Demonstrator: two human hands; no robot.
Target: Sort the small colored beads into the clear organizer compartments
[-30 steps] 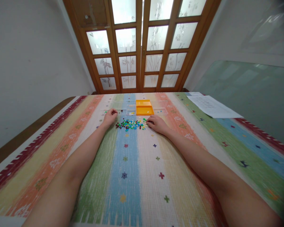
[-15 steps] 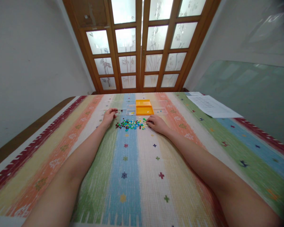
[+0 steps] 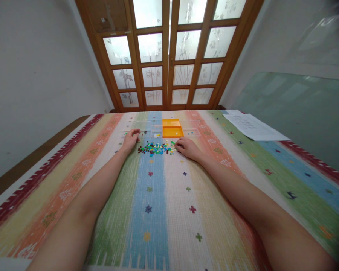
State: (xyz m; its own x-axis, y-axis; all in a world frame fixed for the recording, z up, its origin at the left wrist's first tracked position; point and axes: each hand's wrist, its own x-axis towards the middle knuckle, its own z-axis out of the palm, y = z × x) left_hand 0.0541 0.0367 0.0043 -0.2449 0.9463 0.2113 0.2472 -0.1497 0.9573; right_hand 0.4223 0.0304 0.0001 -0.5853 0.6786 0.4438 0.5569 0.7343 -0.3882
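"Well, where are the small pieces (image 3: 157, 149)?"
"Heaped between left hand (image 3: 131, 140) and right hand (image 3: 186, 147), long axis running crosswise, the right nearer, at their edge. Both are loosely curled; whether either grips anything can't be told."

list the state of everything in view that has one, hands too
Coloured pieces: loose, scattered in a patch
Orange tray: open, pale piece in near half
Clear container: holds a few small pieces
Left hand: beside the clear container, grip unclear
Right hand: curled at the patch, grip unclear
Paper: lying flat
Doors: shut or nearly so
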